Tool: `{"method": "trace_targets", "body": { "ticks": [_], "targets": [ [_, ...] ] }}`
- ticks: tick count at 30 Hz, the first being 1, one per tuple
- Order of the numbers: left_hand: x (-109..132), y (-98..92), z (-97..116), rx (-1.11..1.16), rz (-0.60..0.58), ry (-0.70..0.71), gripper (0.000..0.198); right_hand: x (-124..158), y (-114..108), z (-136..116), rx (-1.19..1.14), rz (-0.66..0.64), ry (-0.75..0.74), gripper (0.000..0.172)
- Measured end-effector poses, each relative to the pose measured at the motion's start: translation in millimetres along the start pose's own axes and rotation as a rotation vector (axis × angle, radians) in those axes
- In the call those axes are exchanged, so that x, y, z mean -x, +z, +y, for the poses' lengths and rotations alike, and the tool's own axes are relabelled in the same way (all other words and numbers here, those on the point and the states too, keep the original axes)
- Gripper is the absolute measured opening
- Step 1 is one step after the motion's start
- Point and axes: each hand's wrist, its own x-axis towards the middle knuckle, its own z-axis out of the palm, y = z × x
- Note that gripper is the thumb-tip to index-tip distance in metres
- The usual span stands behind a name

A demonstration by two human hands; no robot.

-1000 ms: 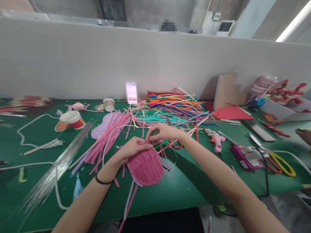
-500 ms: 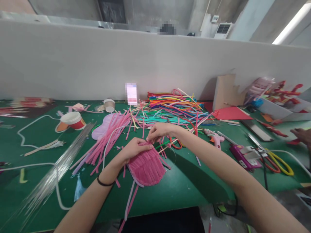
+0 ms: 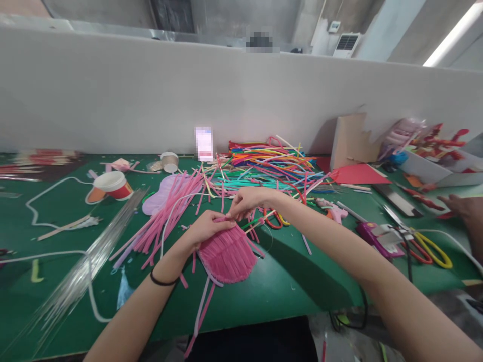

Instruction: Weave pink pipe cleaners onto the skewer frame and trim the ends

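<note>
A fan-shaped piece made of pink pipe cleaners (image 3: 231, 254) hangs just over the green table, its rounded edge toward me. My left hand (image 3: 209, 229) grips its upper left edge, thumb lying across the top. At the same top edge my right hand (image 3: 245, 202) pinches with thumb and fingertips; the exact bit between them is too small to make out. A lilac and a pink pipe cleaner (image 3: 204, 314) trail from the piece's lower left. Loose pink pipe cleaners (image 3: 171, 216) lie left of my hands, partly over a lilac flat shape (image 3: 153, 203).
Multicoloured pipe cleaners (image 3: 271, 161) are heaped behind my hands. A pink glue gun (image 3: 334, 210), scissors (image 3: 433, 249) and a purple power strip (image 3: 372, 239) lie at right. Thin wires (image 3: 94, 264) and a paper cup (image 3: 113, 185) are at left. Another person's hand (image 3: 464, 208) shows at far right.
Both hands stay at the top edge of the pink piece, with only a slight shift of the fingers. The other person's hand at far right has moved a little leftward.
</note>
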Motion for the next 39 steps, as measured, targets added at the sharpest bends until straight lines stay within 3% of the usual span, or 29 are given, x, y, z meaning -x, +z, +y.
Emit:
{"method": "trace_targets", "body": {
  "ticks": [4, 11, 22, 24, 25, 27, 29, 31, 32, 33, 36, 39],
  "targets": [
    [-1.8, -1.7, -0.9, -0.063, -0.048, -0.008, 0.042, -0.4, 0.3, -2.1, -0.02, -0.013, 0.019, 0.049],
    [-3.1, 1.9, -7.0, -0.065, -0.042, 0.013, 0.04, 0.6, 7.7, -12.9, 0.202, 0.058, 0.095, 0.048],
    [-1.3, -1.1, -6.7, 0.056, -0.084, -0.017, 0.032, -6.5, 16.1, -5.1, 0.419, 0.203, -0.179, 0.03],
    [-0.7, -0.9, -6.6, 0.094, -0.082, -0.004, 0.032, 6.8, 21.2, -5.7, 0.449, 0.349, -0.239, 0.03],
    [-0.7, -1.0, -6.6, 0.108, -0.072, -0.001, 0.032, 16.1, 24.2, -4.1, 0.407, 0.487, -0.323, 0.028],
    [-1.5, -1.7, -7.1, 0.137, -0.025, 0.006, 0.034, 36.3, 31.4, 5.8, 0.238, 0.892, -0.456, 0.03],
    [-3.5, -1.9, -8.2, 0.2, 0.048, 0.035, 0.036, 52.0, 40.0, 24.8, 0.061, 1.294, -0.478, 0.032],
    [-6.4, -0.7, -10.2, 0.296, 0.14, 0.089, 0.039, 57.5, 49.0, 48.0, -0.101, 1.546, -0.42, 0.034],
    [-7.9, 0.6, -11.5, 0.34, 0.187, 0.117, 0.041, 56.4, 53.1, 58.9, -0.183, 1.557, -0.389, 0.037],
    [-9.4, 2.3, -12.8, 0.376, 0.228, 0.14, 0.042, 53.2, 56.8, 68.1, -0.281, 1.484, -0.36, 0.039],
    [-12.4, 7.6, -16.7, 0.427, 0.319, 0.181, 0.043, 38.9, 64.4, 83.4, -0.544, 1.102, -0.293, 0.047],
    [-13.2, 11.0, -18.6, 0.447, 0.367, 0.192, 0.042, 29.3, 67.4, 86.4, -0.68, 0.924, -0.32, 0.043]
  ]
}}
